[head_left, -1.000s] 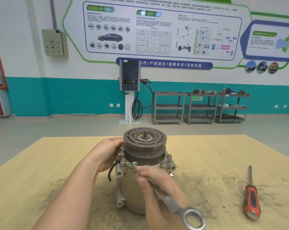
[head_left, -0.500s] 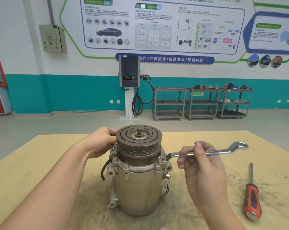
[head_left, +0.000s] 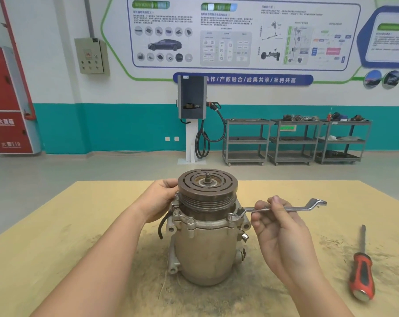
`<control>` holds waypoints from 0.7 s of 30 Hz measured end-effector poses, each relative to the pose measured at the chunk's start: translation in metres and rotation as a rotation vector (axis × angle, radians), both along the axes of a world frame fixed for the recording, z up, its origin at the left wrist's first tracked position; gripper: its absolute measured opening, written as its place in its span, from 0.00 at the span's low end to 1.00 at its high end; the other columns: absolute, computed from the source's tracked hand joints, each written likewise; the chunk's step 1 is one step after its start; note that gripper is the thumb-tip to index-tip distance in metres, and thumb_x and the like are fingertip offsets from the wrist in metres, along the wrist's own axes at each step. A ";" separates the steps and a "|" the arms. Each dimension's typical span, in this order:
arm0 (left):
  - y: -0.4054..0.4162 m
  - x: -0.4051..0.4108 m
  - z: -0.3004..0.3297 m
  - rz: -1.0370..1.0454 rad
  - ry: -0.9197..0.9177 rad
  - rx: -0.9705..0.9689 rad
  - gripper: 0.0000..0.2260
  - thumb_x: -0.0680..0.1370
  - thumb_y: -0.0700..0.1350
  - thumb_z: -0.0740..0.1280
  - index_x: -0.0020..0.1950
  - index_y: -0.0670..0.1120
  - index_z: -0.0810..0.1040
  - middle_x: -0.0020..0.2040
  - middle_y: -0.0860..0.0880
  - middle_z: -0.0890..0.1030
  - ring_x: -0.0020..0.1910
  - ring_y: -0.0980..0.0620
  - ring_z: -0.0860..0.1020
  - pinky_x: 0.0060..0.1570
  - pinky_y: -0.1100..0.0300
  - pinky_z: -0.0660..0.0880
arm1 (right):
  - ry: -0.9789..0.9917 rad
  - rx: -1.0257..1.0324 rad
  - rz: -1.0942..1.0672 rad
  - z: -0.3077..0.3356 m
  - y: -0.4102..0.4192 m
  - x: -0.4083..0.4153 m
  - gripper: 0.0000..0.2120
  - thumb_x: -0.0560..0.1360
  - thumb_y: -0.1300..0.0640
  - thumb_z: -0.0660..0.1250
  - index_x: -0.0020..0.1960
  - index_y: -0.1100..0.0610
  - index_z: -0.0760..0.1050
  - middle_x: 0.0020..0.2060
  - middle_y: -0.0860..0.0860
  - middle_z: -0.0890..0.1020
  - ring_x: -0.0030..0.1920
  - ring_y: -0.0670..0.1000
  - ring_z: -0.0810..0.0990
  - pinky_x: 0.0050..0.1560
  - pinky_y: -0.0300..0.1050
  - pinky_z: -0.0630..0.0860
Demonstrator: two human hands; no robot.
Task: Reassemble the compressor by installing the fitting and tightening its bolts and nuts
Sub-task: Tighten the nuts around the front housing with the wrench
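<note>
The metal compressor (head_left: 205,252) stands upright on the wooden table (head_left: 56,236), its brown pulley disc (head_left: 207,183) on top. My left hand (head_left: 158,200) grips the compressor's upper left side, just under the pulley. My right hand (head_left: 276,227) holds a silver ring wrench (head_left: 292,208) by the middle of its shaft. The wrench lies level, its left ring end seated on a bolt (head_left: 232,216) at the right of the flange. Other bolts (head_left: 190,220) show along the flange's front.
A red-and-black screwdriver (head_left: 362,271) lies on the table to the right of my right hand. Beyond the table are an open floor, a charging post (head_left: 191,104) and three grey shelf carts (head_left: 294,140) against the teal wall.
A second ago the wrench sat on a front bolt, handle pointing toward me. It now sits on the right-hand bolt, handle pointing right. My left hand has kept its hold.
</note>
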State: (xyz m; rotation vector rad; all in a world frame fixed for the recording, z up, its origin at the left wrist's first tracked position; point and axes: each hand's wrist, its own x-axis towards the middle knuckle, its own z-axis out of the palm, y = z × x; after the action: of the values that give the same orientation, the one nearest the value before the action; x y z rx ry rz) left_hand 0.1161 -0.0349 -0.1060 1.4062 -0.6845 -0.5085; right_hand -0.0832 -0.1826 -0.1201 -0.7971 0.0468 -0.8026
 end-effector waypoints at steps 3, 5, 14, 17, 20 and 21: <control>0.005 -0.012 -0.006 0.224 -0.071 -0.037 0.10 0.81 0.42 0.63 0.53 0.44 0.85 0.51 0.48 0.86 0.52 0.51 0.84 0.45 0.63 0.80 | -0.078 -0.131 -0.133 -0.002 0.009 -0.005 0.02 0.77 0.59 0.60 0.46 0.57 0.67 0.31 0.55 0.80 0.27 0.52 0.76 0.29 0.39 0.75; 0.014 -0.030 -0.011 0.446 -0.156 -0.127 0.09 0.82 0.48 0.62 0.56 0.48 0.81 0.55 0.53 0.84 0.56 0.56 0.81 0.54 0.63 0.77 | -0.134 -0.235 -0.273 -0.006 0.018 -0.006 0.01 0.78 0.57 0.60 0.47 0.54 0.69 0.32 0.55 0.81 0.27 0.53 0.77 0.31 0.40 0.76; 0.022 -0.127 -0.038 0.471 -0.394 -0.235 0.17 0.66 0.59 0.75 0.47 0.53 0.76 0.65 0.67 0.74 0.62 0.65 0.74 0.60 0.65 0.72 | -0.196 -1.053 -0.706 -0.027 0.053 -0.009 0.10 0.82 0.47 0.59 0.50 0.52 0.74 0.44 0.49 0.79 0.46 0.46 0.80 0.47 0.38 0.76; 0.018 -0.137 -0.037 0.641 -0.475 -0.201 0.15 0.65 0.61 0.71 0.46 0.55 0.77 0.67 0.68 0.68 0.67 0.69 0.67 0.61 0.74 0.63 | -0.231 -0.974 -0.637 -0.016 0.051 -0.015 0.08 0.81 0.45 0.59 0.55 0.46 0.74 0.47 0.48 0.80 0.43 0.49 0.82 0.44 0.42 0.78; 0.003 -0.156 -0.042 0.816 -0.711 -0.153 0.09 0.69 0.63 0.68 0.43 0.60 0.77 0.64 0.69 0.67 0.67 0.62 0.64 0.62 0.67 0.61 | -0.289 -0.683 -0.699 0.000 0.037 -0.019 0.04 0.82 0.49 0.58 0.52 0.41 0.70 0.40 0.55 0.81 0.35 0.53 0.81 0.38 0.41 0.78; -0.005 -0.162 -0.044 0.836 -0.797 -0.120 0.08 0.70 0.62 0.69 0.42 0.60 0.78 0.65 0.65 0.67 0.68 0.59 0.63 0.64 0.63 0.61 | -0.242 -0.559 -0.693 0.003 0.031 -0.018 0.05 0.82 0.51 0.57 0.50 0.42 0.69 0.39 0.54 0.82 0.34 0.53 0.81 0.37 0.41 0.78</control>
State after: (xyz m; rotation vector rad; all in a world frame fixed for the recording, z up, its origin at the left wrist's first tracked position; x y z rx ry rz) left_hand -0.0457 -0.0402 -0.1499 1.6156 -0.6468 0.7781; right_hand -0.1014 -0.1521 -0.1169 -1.2272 -0.1310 -1.6063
